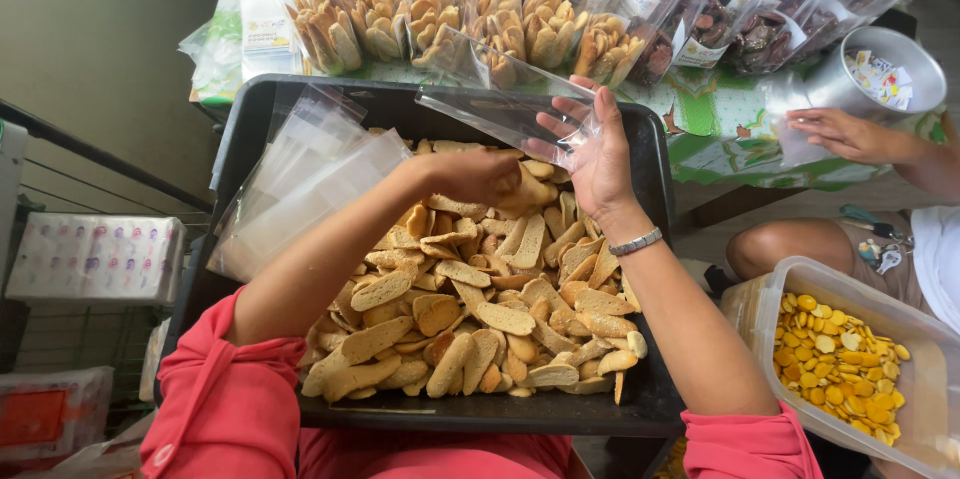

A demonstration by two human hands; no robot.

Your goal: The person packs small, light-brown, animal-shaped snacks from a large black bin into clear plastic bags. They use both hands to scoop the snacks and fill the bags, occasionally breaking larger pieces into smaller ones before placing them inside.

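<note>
A black tray point(245, 114) on my lap holds a heap of toasted bread slices point(480, 314). My left hand point(480, 177) is closed around a few slices just above the heap. My right hand point(592, 154) holds an empty clear plastic bag point(505, 99) open above the tray's far side, next to the left hand. A silver bracelet point(636, 242) circles my right wrist. Both sleeves are pink-red.
A stack of empty clear bags point(300, 184) lies in the tray's left part. Filled bags of slices point(450, 14) and darker snacks point(720, 24) stand in rows behind. At right, another person's hand point(840, 132) touches a metal tin point(880, 74); a plastic tub of yellow chips point(840, 354) sits near.
</note>
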